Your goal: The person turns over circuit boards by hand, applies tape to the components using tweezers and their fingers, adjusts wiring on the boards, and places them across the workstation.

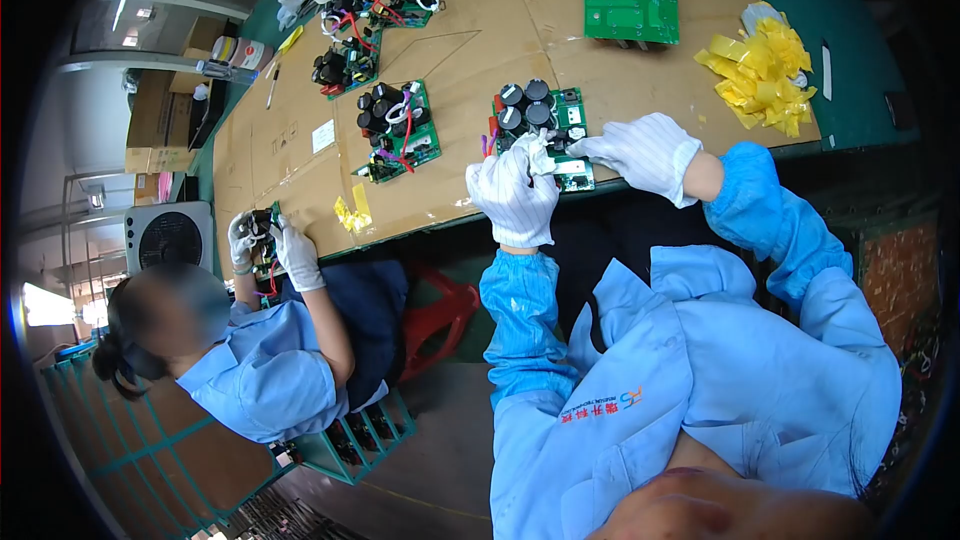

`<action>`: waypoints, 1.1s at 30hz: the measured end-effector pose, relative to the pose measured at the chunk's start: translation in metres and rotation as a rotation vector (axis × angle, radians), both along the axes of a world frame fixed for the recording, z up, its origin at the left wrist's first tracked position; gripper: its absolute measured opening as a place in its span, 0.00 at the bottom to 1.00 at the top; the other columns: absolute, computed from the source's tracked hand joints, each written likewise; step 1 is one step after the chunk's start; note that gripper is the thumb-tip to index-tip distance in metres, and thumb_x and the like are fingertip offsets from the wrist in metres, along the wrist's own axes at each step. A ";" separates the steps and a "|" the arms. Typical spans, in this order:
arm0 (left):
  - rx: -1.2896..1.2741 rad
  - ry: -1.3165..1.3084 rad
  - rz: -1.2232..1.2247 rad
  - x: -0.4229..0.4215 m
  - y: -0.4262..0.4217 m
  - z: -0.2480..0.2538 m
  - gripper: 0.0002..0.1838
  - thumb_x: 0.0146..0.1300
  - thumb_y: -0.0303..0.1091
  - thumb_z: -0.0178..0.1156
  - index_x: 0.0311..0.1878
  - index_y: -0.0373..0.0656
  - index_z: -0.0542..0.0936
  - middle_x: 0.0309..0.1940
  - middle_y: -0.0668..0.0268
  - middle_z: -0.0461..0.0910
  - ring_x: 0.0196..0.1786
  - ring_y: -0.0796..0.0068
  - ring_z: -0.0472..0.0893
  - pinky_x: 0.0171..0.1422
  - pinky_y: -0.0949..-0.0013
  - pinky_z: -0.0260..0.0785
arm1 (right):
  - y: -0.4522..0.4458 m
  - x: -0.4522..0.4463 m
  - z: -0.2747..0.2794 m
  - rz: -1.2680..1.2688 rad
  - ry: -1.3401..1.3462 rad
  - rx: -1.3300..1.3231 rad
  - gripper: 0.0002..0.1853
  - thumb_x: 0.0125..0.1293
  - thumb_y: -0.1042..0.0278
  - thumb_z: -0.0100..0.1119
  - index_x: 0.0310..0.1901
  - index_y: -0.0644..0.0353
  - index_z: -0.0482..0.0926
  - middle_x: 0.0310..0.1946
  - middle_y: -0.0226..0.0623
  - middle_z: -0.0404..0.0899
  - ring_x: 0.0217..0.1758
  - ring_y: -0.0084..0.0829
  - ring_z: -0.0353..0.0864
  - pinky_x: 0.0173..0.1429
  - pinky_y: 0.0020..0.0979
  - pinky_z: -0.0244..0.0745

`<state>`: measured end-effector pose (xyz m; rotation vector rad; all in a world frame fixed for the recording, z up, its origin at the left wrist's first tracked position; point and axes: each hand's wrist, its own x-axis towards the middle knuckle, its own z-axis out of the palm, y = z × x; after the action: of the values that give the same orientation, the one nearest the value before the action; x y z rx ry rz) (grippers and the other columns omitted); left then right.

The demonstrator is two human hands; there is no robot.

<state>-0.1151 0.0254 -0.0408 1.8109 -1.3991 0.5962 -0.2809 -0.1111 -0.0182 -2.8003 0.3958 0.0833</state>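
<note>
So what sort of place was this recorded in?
Probably an electronics assembly workshop: populated circuit boards lie across a cardboard-topped workbench, the person's gloved left hand and right hand work at one, and a co-worker in matching light-blue workwear handles another.

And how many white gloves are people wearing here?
4: one on the left hand and one on the right hand, both at the same circuit board; two on the co-worker's hands, at another board, to the left.
</note>
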 end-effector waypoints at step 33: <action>0.008 -0.037 0.010 -0.001 0.006 -0.007 0.06 0.58 0.34 0.64 0.39 0.47 0.84 0.23 0.70 0.76 0.26 0.66 0.72 0.38 0.61 0.59 | -0.054 -0.134 0.037 -0.774 -0.596 -0.094 0.16 0.75 0.70 0.51 0.61 0.48 0.79 0.53 0.38 0.84 0.53 0.40 0.84 0.59 0.33 0.78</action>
<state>-0.1158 0.0317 -0.0474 1.8228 -1.4201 0.6329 -0.4153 -0.1655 0.0186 -2.3827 1.2747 -0.9176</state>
